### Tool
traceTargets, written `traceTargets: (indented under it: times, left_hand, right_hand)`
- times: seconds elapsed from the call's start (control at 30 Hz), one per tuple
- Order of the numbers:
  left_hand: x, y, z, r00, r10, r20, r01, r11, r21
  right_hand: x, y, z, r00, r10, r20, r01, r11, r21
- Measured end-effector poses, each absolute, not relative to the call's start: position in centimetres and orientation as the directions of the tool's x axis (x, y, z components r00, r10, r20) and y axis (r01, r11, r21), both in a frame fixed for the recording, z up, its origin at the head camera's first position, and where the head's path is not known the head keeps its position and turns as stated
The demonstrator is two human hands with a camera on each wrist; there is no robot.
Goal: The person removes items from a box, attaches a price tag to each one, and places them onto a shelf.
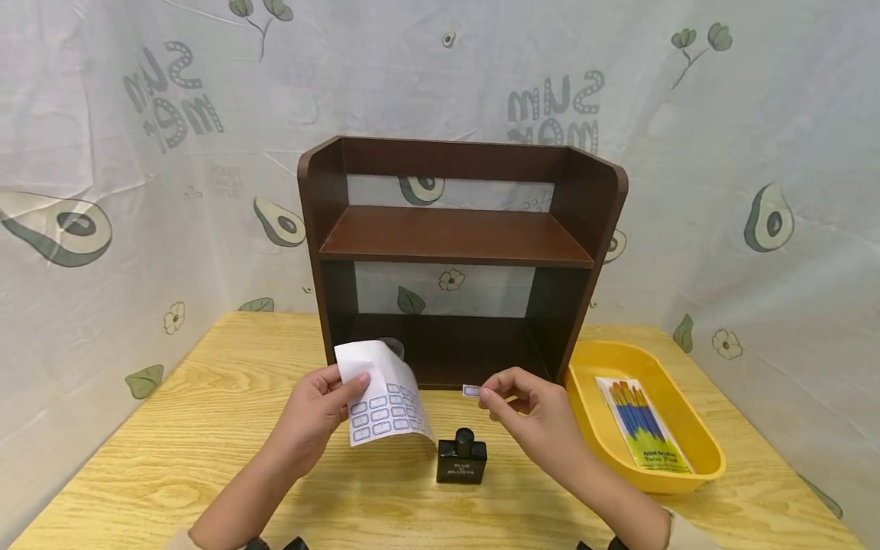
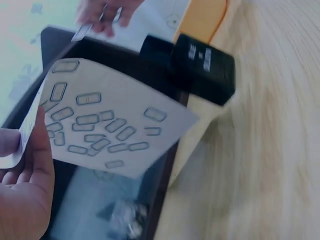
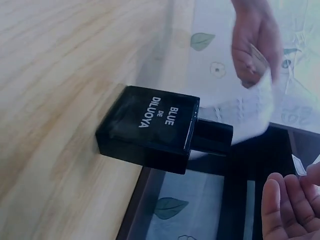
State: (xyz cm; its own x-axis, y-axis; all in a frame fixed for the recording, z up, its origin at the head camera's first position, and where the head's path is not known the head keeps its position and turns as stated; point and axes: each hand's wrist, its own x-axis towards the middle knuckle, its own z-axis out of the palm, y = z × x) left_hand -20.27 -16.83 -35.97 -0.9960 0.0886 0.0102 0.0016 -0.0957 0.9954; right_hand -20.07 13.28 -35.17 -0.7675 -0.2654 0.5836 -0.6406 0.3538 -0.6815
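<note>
Head view, nearest the lens: two pale sleeves [image 1: 690, 532], cut off by the bottom edge, frame a person's bare forearms above a wood-grained counter [image 1: 227, 405]. A black bottle [image 1: 461, 463] lettered "BLUE DE DILUOYA" stands upright on it, between the forearms. Beyond, the left grip [image 1: 318, 410] pinches a curling sheet of labels [image 1: 380, 397], blue-framed, their print too small to read; the right grip [image 1: 532, 410] holds one small label [image 1: 470, 390] between thumb and finger, its hand cropped by the edge of the right wrist view. At right, a yellow tray [image 1: 586, 389] holds a pack of brushes [image 1: 642, 424] with blue handles. Behind the sheet, a clear object [image 1: 393, 346] shows only a rounded edge, too hidden to identify. A dark brown two-tier shelf [image 1: 454, 235] rises at the back of the counter, partly covering the "summer" lettering on a pale, creased fabric backdrop [image 1: 687, 145] printed with avocados, leaves and flowers.
</note>
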Motion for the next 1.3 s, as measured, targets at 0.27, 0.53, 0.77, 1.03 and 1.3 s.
traceTargets:
  times: [0.27,0.53,0.77,1.03,1.3]
  left_hand:
    - [-20.7,-20.7,-38.6,-0.991,0.077,-0.110,-0.104,0.069,0.992]
    - [-21.2,-22.9,-40.1,-0.982,-0.039,-0.184,-0.186,0.341,0.922]
    - [-21.2,-23.8,-41.1,-0.984,-0.077,-0.161,-0.170,0.674,0.719]
    - [-20.8,-23.8,-41.0,-0.993,-0.051,-0.104,-0.097,0.857,0.507]
    - [-20.4,-24.3,-41.1,-0.992,-0.082,-0.096,-0.112,0.919,0.379]
  right_hand:
    - [-18.9,14.4,-35.2,-0.893,-0.235,0.383,-0.442,0.302,-0.845]
    - [-18.0,14.5,-35.8,-0.938,-0.259,0.232,-0.303,0.285,-0.909]
    - [-17.9,14.1,-36.7,-0.933,-0.313,0.177,-0.265,0.267,-0.926]
    - [-17.5,14.3,-37.4,-0.914,-0.366,0.175,-0.284,0.269,-0.920]
    - [-17.6,14.4,-38.4,-0.893,-0.427,0.144,-0.288,0.295,-0.911]
